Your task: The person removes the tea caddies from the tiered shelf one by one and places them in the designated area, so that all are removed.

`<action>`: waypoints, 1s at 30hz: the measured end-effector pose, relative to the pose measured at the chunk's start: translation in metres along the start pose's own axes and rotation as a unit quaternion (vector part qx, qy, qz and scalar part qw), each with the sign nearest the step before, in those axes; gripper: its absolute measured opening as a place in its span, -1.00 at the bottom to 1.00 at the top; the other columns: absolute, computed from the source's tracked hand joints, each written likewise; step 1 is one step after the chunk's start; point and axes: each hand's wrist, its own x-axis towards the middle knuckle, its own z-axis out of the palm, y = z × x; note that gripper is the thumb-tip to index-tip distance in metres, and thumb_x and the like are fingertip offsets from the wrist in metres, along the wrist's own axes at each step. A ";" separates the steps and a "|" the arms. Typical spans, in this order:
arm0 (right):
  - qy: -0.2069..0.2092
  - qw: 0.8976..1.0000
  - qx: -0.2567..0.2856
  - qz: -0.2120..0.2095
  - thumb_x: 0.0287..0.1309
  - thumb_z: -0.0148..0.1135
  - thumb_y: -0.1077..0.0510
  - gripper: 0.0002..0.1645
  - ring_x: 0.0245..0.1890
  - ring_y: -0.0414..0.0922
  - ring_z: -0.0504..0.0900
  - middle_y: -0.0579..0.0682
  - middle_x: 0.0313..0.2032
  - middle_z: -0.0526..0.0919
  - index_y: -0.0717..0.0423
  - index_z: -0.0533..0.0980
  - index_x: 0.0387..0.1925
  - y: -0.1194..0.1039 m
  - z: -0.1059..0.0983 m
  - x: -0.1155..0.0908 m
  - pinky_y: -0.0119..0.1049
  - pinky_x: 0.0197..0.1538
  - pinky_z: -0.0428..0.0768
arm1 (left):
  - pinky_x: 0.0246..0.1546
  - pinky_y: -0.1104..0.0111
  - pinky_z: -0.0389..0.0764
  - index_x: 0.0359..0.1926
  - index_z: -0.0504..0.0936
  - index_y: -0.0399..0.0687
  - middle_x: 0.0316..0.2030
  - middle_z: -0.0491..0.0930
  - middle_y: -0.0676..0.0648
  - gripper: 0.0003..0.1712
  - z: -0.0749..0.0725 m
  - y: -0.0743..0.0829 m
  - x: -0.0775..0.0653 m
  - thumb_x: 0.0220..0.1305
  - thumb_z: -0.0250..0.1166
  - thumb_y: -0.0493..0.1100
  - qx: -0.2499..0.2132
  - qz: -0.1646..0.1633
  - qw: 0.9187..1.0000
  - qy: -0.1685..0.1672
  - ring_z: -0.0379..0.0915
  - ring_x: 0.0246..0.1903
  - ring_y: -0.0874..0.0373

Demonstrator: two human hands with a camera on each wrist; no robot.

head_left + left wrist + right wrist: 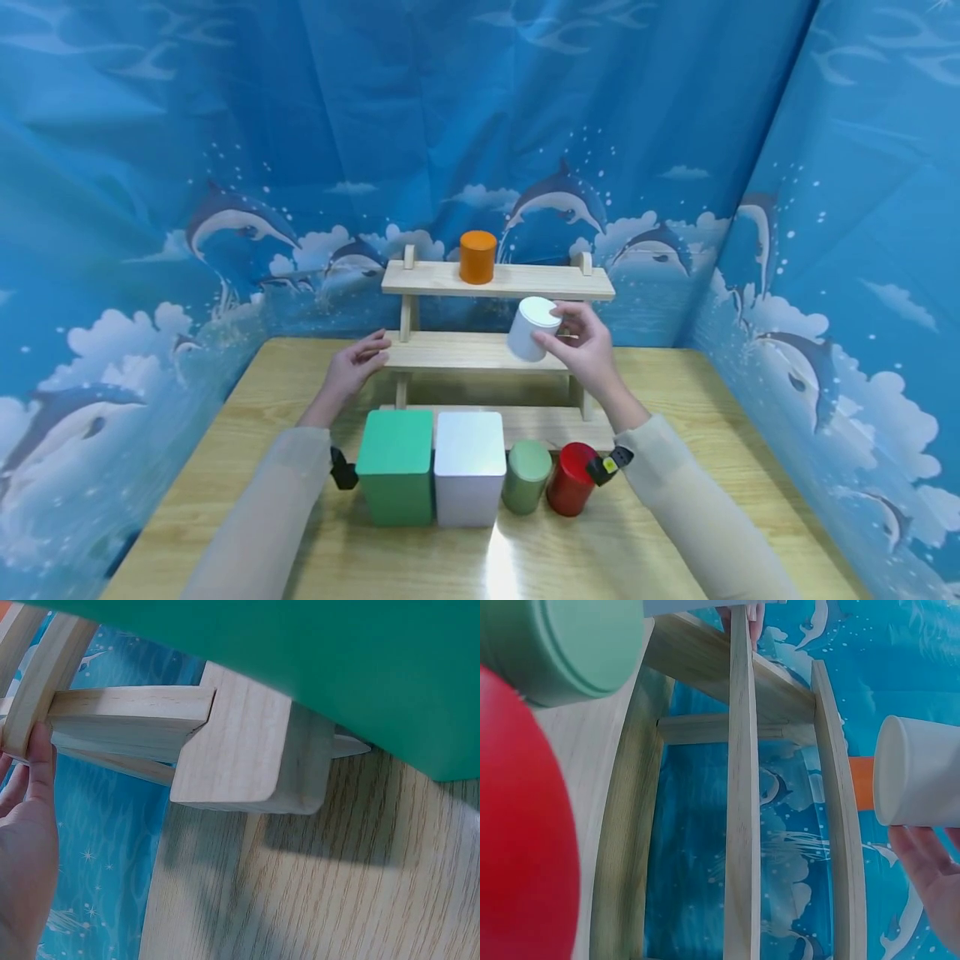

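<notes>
while the right hand [585, 346] pinches the white can [529, 332] between thumb and fingers, the left hand [351, 368] grips the left end of the middle shelf [450, 350]. the white can is tilted, held in the air in front of the shelves, and the right wrist view shows a gap between it and the wood. the orange can [477, 260] stands upright on the top shelf [543, 280], left of its middle. in front of the bottom shelf [551, 427], a row stands on the table [600, 550]: from left, the green box [396, 479], the white box [470, 479], the pale green can [527, 479] and the red can [570, 483]. behind hangs a blue curtain [420, 133] with dolphins.
</notes>
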 end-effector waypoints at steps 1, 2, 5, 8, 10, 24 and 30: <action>-0.002 1.000 0.001 -0.003 0.04 0.29 0.38 -0.57 -0.05 0.12 0.52 0.22 0.04 0.44 0.37 0.36 -0.05 0.000 -0.001 -0.001 -0.16 -0.06 0.58 | -0.10 0.58 0.47 0.13 0.44 -0.39 0.34 0.17 -0.14 -0.58 0.000 0.000 0.000 0.31 0.16 -0.25 0.001 -0.001 1.000 0.001 0.19 0.23 -0.12; -0.003 1.000 0.002 -0.006 0.03 0.29 0.40 -0.57 -0.06 0.11 0.52 0.22 0.04 0.45 0.38 0.36 -0.05 0.000 -0.001 -0.003 -0.20 -0.08 0.59 | -0.10 0.58 0.47 0.13 0.44 -0.39 0.34 0.17 -0.14 -0.58 0.000 0.000 0.001 0.31 0.16 -0.25 0.001 -0.001 1.000 0.001 0.19 0.23 -0.12; -0.007 1.000 0.006 -0.015 0.01 0.28 0.44 -0.58 -0.06 0.10 0.52 0.26 0.06 0.44 0.40 0.36 -0.07 -0.001 -0.004 -0.007 -0.22 -0.10 0.60 | -0.10 0.58 0.47 0.13 0.44 -0.39 0.34 0.18 -0.14 -0.58 0.000 -0.001 0.001 0.31 0.16 -0.25 -0.003 -0.002 1.000 0.003 0.19 0.23 -0.11; -0.007 1.000 0.000 -0.021 0.00 0.28 0.45 -0.59 -0.06 0.02 0.53 0.27 0.08 0.44 0.40 0.36 -0.08 -0.002 -0.007 -0.011 -0.23 -0.10 0.59 | -0.10 0.57 0.47 0.13 0.44 -0.39 0.34 0.18 -0.14 -0.59 0.000 -0.001 0.002 0.31 0.16 -0.25 -0.006 -0.004 1.000 0.005 0.20 0.23 -0.11; -0.006 1.000 -0.003 -0.021 0.00 0.28 0.45 -0.59 -0.06 -0.04 0.53 0.27 0.09 0.44 0.40 0.36 -0.09 -0.003 -0.009 -0.014 -0.22 -0.09 0.59 | -0.09 0.57 0.47 0.13 0.44 -0.40 0.34 0.17 -0.14 -0.59 0.000 -0.001 0.002 0.31 0.16 -0.26 -0.007 -0.004 1.000 0.006 0.19 0.24 -0.11; 0.014 1.000 0.000 -0.025 -0.04 0.27 0.51 -0.58 -0.02 -0.11 0.53 0.26 0.12 0.41 0.41 0.37 -0.10 0.003 -0.022 -0.031 -0.34 -0.09 0.58 | -0.10 0.57 0.47 0.12 0.44 -0.40 0.34 0.18 -0.15 -0.59 0.001 -0.002 0.001 0.31 0.16 -0.27 -0.012 -0.005 1.000 0.006 0.19 0.24 -0.11; 0.021 0.999 0.011 -0.042 -0.06 0.30 0.50 -0.55 -0.04 -0.20 0.54 0.24 0.12 0.42 0.39 0.38 -0.09 0.023 -0.032 -0.038 -0.36 -0.11 0.59 | -0.12 0.59 0.48 0.13 0.43 -0.43 0.34 0.17 -0.18 -0.59 0.001 -0.002 0.001 0.31 0.15 -0.28 -0.012 0.004 1.000 0.002 0.20 0.23 -0.14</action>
